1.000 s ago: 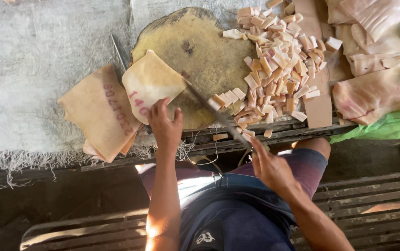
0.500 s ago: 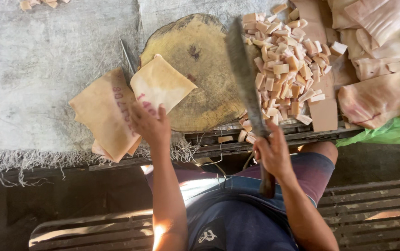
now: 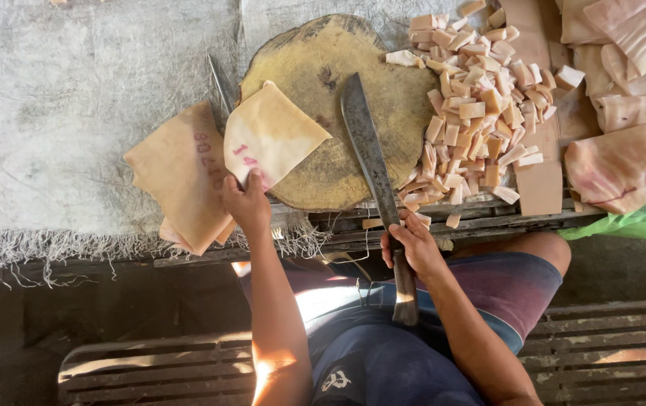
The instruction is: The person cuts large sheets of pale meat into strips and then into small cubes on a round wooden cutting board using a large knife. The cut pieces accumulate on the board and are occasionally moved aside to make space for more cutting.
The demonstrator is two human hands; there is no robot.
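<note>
My left hand [image 3: 247, 203] grips the near edge of a pale yellow flat slab of pork skin [image 3: 272, 132] that lies half on a round wooden chopping block [image 3: 315, 71]. My right hand [image 3: 411, 244] is closed around the dark handle of a long machete [image 3: 364, 143]; its blade rests flat across the block, pointing away from me. Just left of the held slab, another tan slab [image 3: 180, 169] lies on the cloth.
A heap of small cut skin pieces [image 3: 477, 98] spreads right of the block. Large pale slabs [image 3: 627, 158] pile up at the far right over a green bag [image 3: 642, 222]. A thin metal rod [image 3: 221, 83] lies left of the block on grey woven cloth [image 3: 60, 113]. Wooden slats [image 3: 616, 338] lie below.
The machete swung from low at the block's right edge up over the block and now lies flat on it. My left hand shifted left along the slab's near edge, keeping hold of it.
</note>
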